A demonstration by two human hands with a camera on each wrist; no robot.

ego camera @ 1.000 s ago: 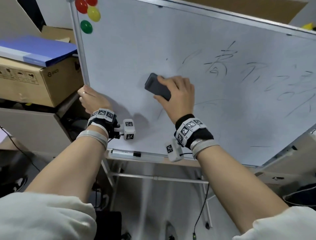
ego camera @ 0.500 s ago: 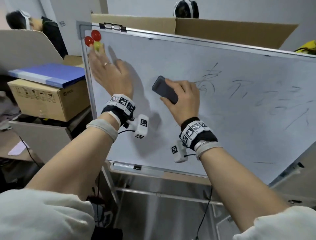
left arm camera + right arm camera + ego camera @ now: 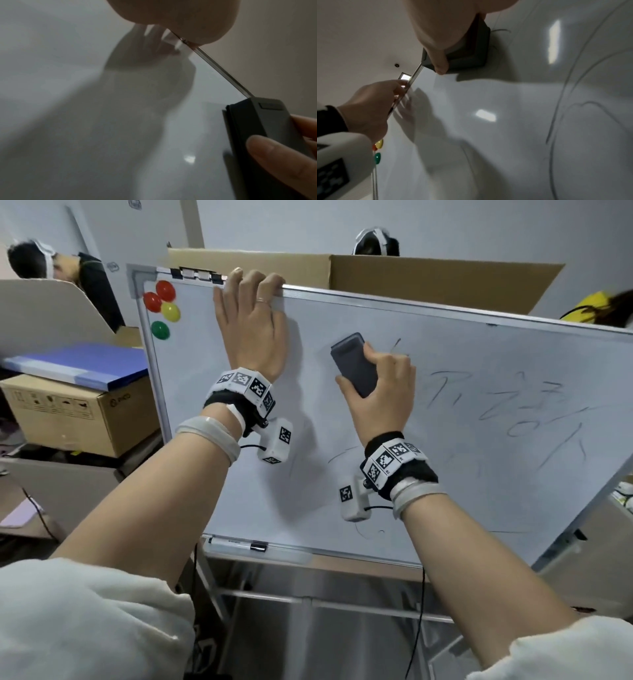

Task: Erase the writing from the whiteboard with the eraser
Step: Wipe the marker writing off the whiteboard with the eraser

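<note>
R hand (image 3: 376, 392) grip: thumb + curled fingers clamped on the long sides of the dark grey eraser (image 3: 354, 364), pad face flat on the whiteboard (image 3: 462, 508), upper-middle, just left of the remaining writing (image 3: 513, 405). Eraser looks light, rigid plastic shell w/ a softer pad layer under it; side pinch low on the body seems right, gives even pressure, prob won't slip. L hand (image 3: 251, 337) grip: fingers hooked over the board's top edge, palm against the face, holding nothing else, looks like bracing. Board sits tilted on a stand, so likely wobbles or swings under pressure, hence the brace; glossy face, eraser should glide easy. Left part mostly wiped, faint strokes low-center; bold strokes at right not yet done, so roughly midway imo. Marker (image 3: 236, 543) lies in the tray on the bottom edge. Farther: magnets (image 3: 161, 306) at top-left corner, cardboard box (image 3: 428, 278) behind the board.
</note>
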